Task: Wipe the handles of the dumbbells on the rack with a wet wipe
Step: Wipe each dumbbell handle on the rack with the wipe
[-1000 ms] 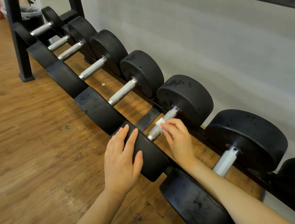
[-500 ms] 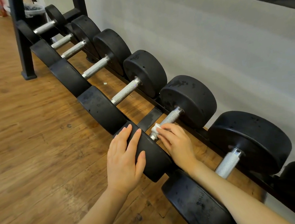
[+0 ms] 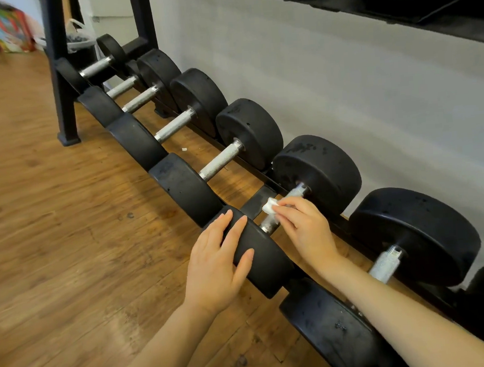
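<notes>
A row of black dumbbells with knurled silver handles lies on a low black rack (image 3: 261, 200) along the wall. My right hand (image 3: 306, 230) holds a small white wet wipe (image 3: 269, 205) wrapped over the handle (image 3: 295, 193) of one dumbbell in the middle of the row. My left hand (image 3: 215, 261) lies flat, fingers straight, on the near black head (image 3: 258, 252) of that same dumbbell. The handle's near part is hidden under my right hand.
Neighbouring handles show to the left (image 3: 221, 160) and right (image 3: 385, 264). A black rack upright (image 3: 60, 82) stands on the wooden floor (image 3: 48, 229) at the far left end. The grey wall (image 3: 343, 86) runs close behind the rack. Bags sit in the far corner.
My right hand with the wipe slid along the handle toward the near head and is now partway back toward the far head. My left hand stayed on the near head. The camera moved slightly.
</notes>
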